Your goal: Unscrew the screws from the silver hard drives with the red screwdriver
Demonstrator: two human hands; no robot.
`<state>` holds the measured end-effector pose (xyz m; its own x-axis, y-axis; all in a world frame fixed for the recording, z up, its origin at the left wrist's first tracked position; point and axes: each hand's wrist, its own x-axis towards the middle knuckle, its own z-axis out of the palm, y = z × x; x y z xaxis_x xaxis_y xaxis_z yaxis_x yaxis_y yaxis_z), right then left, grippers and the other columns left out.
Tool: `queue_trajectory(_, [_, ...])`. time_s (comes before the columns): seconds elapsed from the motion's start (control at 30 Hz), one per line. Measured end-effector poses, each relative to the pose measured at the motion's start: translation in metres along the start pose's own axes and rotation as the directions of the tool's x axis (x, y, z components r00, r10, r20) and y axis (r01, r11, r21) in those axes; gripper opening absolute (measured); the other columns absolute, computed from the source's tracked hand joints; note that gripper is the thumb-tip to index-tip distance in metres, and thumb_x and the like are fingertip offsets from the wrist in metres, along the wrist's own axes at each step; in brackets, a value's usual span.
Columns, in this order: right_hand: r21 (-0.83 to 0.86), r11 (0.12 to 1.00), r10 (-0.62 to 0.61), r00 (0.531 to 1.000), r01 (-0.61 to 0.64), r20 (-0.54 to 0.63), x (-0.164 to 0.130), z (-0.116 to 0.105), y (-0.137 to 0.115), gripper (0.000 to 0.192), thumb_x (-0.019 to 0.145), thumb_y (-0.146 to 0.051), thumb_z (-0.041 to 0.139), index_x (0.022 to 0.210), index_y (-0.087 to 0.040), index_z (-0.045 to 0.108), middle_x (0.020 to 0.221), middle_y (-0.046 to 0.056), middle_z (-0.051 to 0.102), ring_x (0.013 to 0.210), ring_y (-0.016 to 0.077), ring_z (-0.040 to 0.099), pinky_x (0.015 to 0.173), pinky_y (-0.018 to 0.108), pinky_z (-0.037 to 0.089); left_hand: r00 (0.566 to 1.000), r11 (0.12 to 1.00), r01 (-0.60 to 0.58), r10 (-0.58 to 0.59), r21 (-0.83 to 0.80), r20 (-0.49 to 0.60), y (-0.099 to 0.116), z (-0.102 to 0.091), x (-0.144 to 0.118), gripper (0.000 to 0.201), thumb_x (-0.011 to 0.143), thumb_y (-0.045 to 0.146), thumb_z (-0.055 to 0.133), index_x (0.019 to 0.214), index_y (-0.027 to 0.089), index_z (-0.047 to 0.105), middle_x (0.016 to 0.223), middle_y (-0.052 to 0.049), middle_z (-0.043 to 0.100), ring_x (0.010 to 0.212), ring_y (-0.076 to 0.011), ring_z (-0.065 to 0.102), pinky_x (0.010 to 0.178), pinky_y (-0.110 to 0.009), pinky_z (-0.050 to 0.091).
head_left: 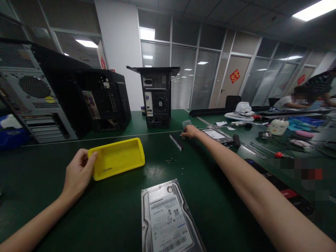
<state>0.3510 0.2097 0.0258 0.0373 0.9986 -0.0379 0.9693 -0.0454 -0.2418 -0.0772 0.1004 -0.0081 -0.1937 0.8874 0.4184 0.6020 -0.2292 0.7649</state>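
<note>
My left hand [80, 169] grips the near-left end of a shallow yellow plastic tray [142, 154], thumb over the rim. A few small screws [107, 169] lie inside it, and the tray is tilted toward me. Stretched far forward, my right hand [190, 132] has its fingers closed at the table; a small greyish thing at the fingertips is too unclear to name. Just behind that hand is a clear plastic piece [187, 123]. A thin dark strip [175, 142] lies to its left. Several loose screws [169, 161] are scattered nearer me, beyond a silver hard drive [168, 217] lying label up.
Computer cases stand at the left [39, 91] and back [157, 98] of the green table [118, 217]. Under my right arm lies another drive [215, 134]. Farther right are a white cap [243, 109], a jar [278, 126] and cables. People sit and stand at far right.
</note>
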Motion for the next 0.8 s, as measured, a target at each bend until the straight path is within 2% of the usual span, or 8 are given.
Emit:
queue_trajectory(0.1, [-0.003,0.999,-0.032,0.999,0.032,-0.027,-0.005,-0.008,-0.001,0.032,0.087,-0.032,0.048,0.114,-0.014,0.052,0.113,0.009,0.054,0.097,0.0169,0.056,0.082,0.037,0.048,0.999,0.999,0.029,-0.029,-0.019,0.032,-0.001,-0.001,-0.001,0.031,0.078,0.053,0.045,0.082,0.022,0.046,0.081,0.0,0.055,0.072,-0.0204,0.058,0.049,-0.027,0.051])
queue_trajectory(0.2, [-0.004,0.996,-0.09,0.989,0.09,-0.115,-0.019,-0.03,0.0,0.032,0.087,-0.032,0.048,0.114,-0.014,0.052,0.113,0.009,0.054,0.098,0.017,0.056,0.082,0.037,0.048,0.999,0.999,0.023,-0.022,-0.035,0.033,0.0,-0.002,-0.001,0.03,0.079,0.052,0.045,0.082,0.022,0.046,0.083,0.0,0.055,0.074,-0.0208,0.059,0.05,-0.027,0.051])
queue_trajectory(0.27, [-0.007,0.99,-0.136,0.969,0.138,-0.204,-0.037,-0.042,0.002,0.034,0.087,-0.032,0.049,0.115,-0.013,0.051,0.114,0.009,0.054,0.098,0.0177,0.055,0.083,0.038,0.048,1.0,1.0,0.009,-0.008,-0.027,0.024,0.001,-0.002,-0.002,0.029,0.079,0.051,0.045,0.081,0.022,0.046,0.082,-0.001,0.055,0.073,-0.0211,0.059,0.05,-0.027,0.051])
queue_trajectory(0.33, [-0.01,0.979,-0.199,0.946,0.204,-0.257,-0.063,-0.044,0.0,0.034,0.087,-0.032,0.049,0.116,-0.013,0.051,0.114,0.009,0.054,0.098,0.0177,0.055,0.083,0.038,0.048,1.0,1.0,0.0,0.001,-0.007,0.024,0.003,-0.002,-0.004,0.029,0.079,0.051,0.045,0.08,0.022,0.046,0.081,-0.001,0.055,0.073,-0.0214,0.059,0.049,-0.027,0.051])
queue_trajectory(0.43, [-0.006,0.926,-0.37,0.907,0.377,-0.203,-0.109,-0.019,-0.012,0.032,0.088,-0.032,0.048,0.114,-0.014,0.052,0.112,0.009,0.054,0.097,0.0169,0.056,0.082,0.037,0.048,0.999,0.998,-0.043,0.042,0.038,0.03,0.008,-0.002,-0.007,0.027,0.079,0.049,0.045,0.08,0.022,0.045,0.079,-0.001,0.055,0.071,-0.0209,0.059,0.048,-0.027,0.049])
queue_trajectory(0.53, [0.039,0.829,-0.551,0.826,0.558,-0.115,-0.141,0.02,-0.032,0.031,0.088,-0.031,0.048,0.114,-0.014,0.052,0.114,0.009,0.054,0.1,0.0172,0.055,0.085,0.039,0.047,0.991,0.988,-0.13,0.128,0.081,0.035,0.011,-0.002,-0.011,0.026,0.08,0.047,0.044,0.077,0.021,0.044,0.073,-0.001,0.052,0.065,-0.0189,0.056,0.047,-0.025,0.046])
queue_trajectory(0.63, [0.084,0.75,-0.647,0.754,0.656,-0.108,-0.147,0.041,-0.053,0.034,0.088,-0.031,0.047,0.118,-0.016,0.05,0.121,0.01,0.05,0.105,0.0188,0.053,0.088,0.041,0.046,0.983,0.979,-0.183,0.18,0.09,0.043,0.011,-0.001,-0.014,0.025,0.082,0.046,0.043,0.076,0.021,0.042,0.069,0.001,0.05,0.061,-0.0173,0.054,0.047,-0.024,0.044])
queue_trajectory(0.8, [0.13,0.67,-0.733,0.679,0.731,-0.042,-0.137,0.042,-0.075,0.035,0.087,-0.031,0.048,0.118,-0.015,0.05,0.121,0.01,0.05,0.106,0.0195,0.052,0.089,0.042,0.045,0.965,0.969,-0.234,0.222,0.078,0.137,0.014,0.0,-0.016,0.027,0.082,0.048,0.044,0.076,0.021,0.042,0.073,0.0,0.054,0.067,-0.0182,0.058,0.052,-0.026,0.048])
